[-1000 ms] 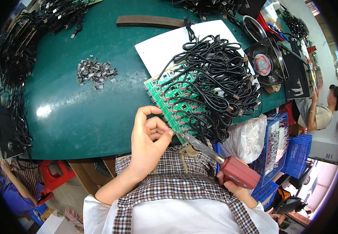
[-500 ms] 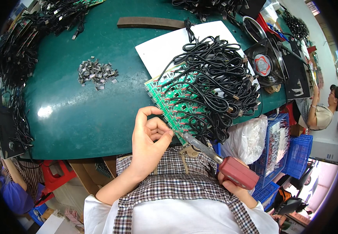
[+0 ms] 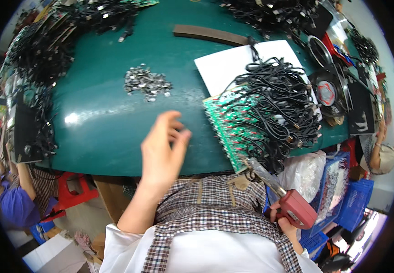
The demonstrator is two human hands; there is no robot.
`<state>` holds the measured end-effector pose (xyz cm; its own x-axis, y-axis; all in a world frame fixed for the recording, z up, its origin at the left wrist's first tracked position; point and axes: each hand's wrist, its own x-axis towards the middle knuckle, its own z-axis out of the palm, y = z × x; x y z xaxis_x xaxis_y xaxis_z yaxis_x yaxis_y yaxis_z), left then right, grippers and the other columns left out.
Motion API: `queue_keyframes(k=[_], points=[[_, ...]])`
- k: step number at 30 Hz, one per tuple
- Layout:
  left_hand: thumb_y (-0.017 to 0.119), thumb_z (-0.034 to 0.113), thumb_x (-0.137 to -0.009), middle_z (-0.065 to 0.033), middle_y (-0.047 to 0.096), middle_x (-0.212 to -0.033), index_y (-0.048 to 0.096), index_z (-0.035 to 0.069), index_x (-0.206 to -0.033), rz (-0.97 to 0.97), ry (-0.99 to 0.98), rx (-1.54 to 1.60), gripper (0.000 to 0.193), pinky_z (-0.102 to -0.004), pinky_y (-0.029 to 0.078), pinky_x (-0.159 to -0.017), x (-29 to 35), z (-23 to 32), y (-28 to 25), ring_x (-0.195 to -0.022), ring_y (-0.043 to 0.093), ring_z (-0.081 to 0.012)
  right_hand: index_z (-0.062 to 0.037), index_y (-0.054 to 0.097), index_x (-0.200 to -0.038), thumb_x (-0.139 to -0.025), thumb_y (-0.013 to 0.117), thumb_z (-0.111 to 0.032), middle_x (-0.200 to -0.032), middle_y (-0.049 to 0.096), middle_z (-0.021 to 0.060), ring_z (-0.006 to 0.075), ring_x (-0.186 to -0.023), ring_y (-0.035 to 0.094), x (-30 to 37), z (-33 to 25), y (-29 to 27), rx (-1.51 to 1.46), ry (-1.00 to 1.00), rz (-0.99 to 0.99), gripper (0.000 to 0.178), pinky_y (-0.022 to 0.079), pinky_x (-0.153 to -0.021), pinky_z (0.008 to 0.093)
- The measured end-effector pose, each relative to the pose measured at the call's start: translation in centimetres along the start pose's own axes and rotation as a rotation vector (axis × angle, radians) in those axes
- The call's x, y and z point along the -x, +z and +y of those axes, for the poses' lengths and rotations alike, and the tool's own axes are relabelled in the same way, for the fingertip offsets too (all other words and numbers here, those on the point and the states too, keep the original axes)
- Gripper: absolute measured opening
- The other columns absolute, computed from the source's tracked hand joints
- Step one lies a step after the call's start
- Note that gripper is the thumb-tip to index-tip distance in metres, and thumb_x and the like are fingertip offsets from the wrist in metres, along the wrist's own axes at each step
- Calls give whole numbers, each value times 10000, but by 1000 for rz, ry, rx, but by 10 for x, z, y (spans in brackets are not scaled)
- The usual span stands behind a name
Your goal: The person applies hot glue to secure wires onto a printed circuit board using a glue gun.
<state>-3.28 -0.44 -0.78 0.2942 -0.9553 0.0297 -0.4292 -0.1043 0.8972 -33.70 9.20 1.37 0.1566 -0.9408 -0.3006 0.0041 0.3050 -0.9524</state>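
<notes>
My left hand (image 3: pixel 162 148) hovers over the green table, left of the circuit board panel. Its fingers are half bent and apart, slightly blurred, and nothing shows between them. In my right hand (image 3: pixel 285 223) is the red handle of a soldering gun (image 3: pixel 297 210), whose metal barrel points up and left. The gun's tip end lies by the near corner of the green circuit board panel (image 3: pixel 222 129). Many black USB cables (image 3: pixel 281 102) are bundled across the panel, with short red wires at its joints. A pile of small metal connectors (image 3: pixel 147 83) lies beyond my left hand.
Under the panel is a white sheet (image 3: pixel 215 73), with a dark flat bar (image 3: pixel 210 35) behind it. A black fan (image 3: pixel 331 93) stands at the right. Blue crates (image 3: pixel 358 200) and a clear plastic bag (image 3: pixel 305 170) sit below the right edge. Other people work at both sides.
My left hand has moved left, away from the board panel's edge, and its fingers have loosened. The whole view has shifted. The soldering gun stays by the near corner of the panel.
</notes>
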Motion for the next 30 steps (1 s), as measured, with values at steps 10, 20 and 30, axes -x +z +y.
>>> queue_keyframes(k=[10,20,30], points=[[641,47,-710,-71,507,-663,570,-3,-817,221,7,-433,137,-297,387,-552,-53,-24,-38,-570,465,-178,72,374,-1106,-676,756,-300,-857,601,137,139,-556,527,-3,1,2,-116,-12,-9,685,419,-491,230],[605,-20,-736,-44,561,-725,538,-24,-743,94,-25,-139,68,-220,443,-608,-23,-15,-37,-650,545,-101,78,358,-1147,-677,755,-274,-886,600,160,150,-563,533,4,4,-3,-141,23,-31,709,434,-521,238],[575,-55,-760,-54,596,-761,585,-46,-793,96,-91,42,35,-228,476,-650,-17,-16,-26,-704,578,-105,64,382,-1149,-683,740,-203,-871,604,176,174,-605,561,-7,8,-3,-130,-31,-41,645,445,-554,250]])
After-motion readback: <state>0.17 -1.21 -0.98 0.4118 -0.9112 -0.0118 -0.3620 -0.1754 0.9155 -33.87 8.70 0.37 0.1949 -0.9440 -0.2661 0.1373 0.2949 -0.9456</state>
